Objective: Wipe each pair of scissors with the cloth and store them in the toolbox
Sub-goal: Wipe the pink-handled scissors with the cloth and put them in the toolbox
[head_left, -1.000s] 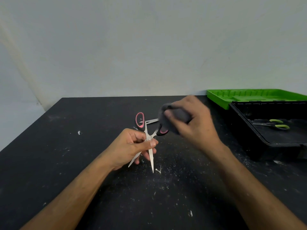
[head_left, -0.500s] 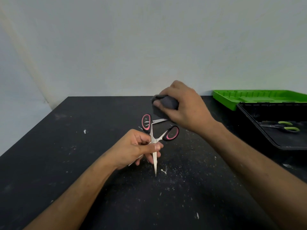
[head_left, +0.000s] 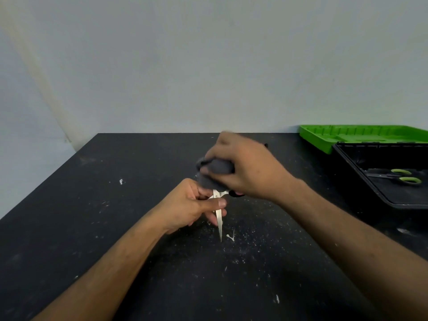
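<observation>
My left hand (head_left: 194, 206) grips a pair of scissors (head_left: 219, 220) near the pivot, one silver blade pointing down toward me over the black table (head_left: 115, 228). The pink-and-black handles are mostly hidden behind a bunched grey cloth (head_left: 213, 173), with only a dark bit showing under my right wrist. My right hand (head_left: 245, 167) is closed on that cloth and presses it down on the handle end. A second pair of scissors with green handles (head_left: 404, 176) lies inside the open black toolbox (head_left: 347, 163) at the right.
The toolbox's green lid (head_left: 324, 140) lies open behind it, against the pale wall. White specks and crumbs are scattered over the tabletop around and in front of my hands.
My right hand came down with the cloth from above the handles and now covers them. The left hand keeps the same hold on the scissors.
</observation>
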A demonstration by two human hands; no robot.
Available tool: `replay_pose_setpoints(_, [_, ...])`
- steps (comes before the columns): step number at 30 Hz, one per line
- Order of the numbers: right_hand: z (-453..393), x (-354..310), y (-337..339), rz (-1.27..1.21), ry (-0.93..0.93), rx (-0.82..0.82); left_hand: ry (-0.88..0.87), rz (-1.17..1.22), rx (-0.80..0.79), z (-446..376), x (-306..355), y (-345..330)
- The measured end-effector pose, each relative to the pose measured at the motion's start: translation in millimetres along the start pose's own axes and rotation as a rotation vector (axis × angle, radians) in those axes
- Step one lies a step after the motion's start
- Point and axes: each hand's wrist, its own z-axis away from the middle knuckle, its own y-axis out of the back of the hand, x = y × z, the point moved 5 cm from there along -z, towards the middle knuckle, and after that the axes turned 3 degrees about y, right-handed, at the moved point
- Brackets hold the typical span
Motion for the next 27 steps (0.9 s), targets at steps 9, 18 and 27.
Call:
replay_pose_setpoints(9, [6,25,-4,0.117,-0.198,0.095,0.004,0.05,-0.022,-5,-6,3])
replay_pose_setpoints(18, [32,68,23,-0.325,-0.595,0.041,-0.007,0.193,-0.017,-3,-1,9])
replay_pose_setpoints(27, [71,65,-1,-0.847,-0.84,-0.198,-0.017,0.146,0.016,2,6,9])
